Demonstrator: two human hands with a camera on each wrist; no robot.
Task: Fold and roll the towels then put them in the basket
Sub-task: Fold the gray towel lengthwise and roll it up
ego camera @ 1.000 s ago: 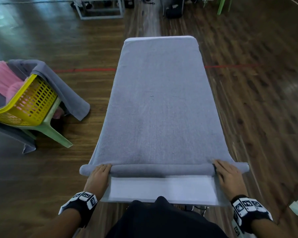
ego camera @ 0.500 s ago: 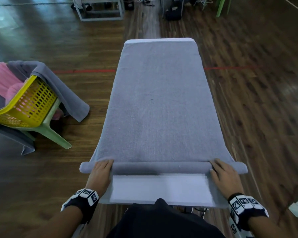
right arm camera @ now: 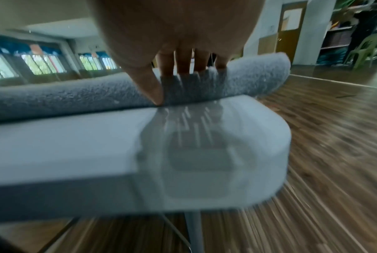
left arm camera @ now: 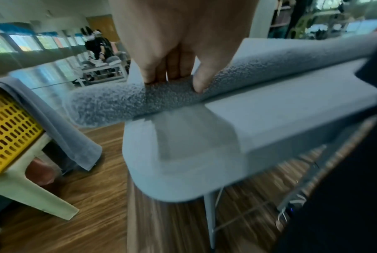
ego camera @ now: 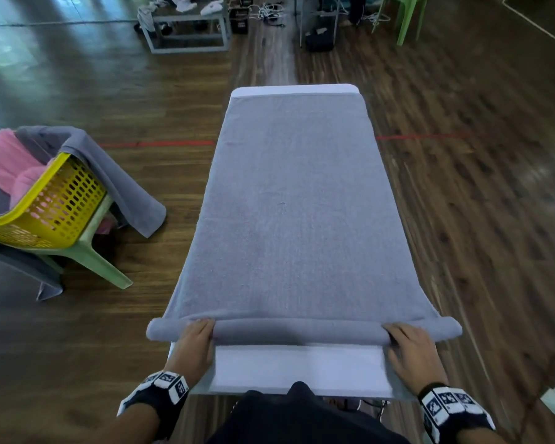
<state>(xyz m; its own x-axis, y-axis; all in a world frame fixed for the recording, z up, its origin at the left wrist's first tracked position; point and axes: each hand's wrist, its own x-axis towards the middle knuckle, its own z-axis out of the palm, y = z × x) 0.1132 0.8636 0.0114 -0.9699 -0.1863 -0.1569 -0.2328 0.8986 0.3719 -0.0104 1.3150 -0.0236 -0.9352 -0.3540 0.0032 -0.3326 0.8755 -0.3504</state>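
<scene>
Basket (ego camera: 55, 200): pink towel (ego camera: 10, 165) inside | grey towel (ego camera: 116, 184) over rim

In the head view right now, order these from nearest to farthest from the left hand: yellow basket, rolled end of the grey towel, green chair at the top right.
1. Rolled end of the grey towel: under the left hand.
2. Yellow basket: to its left, on a stool.
3. Green chair: far across the floor.

The room looks dim and a bit blue. Window light shines on the floor (ego camera: 77, 75) at the far left. My wrist pictures are blurry, and soft shadows lie on the white worktop (right arm camera: 74, 145). The edges bend.
</scene>
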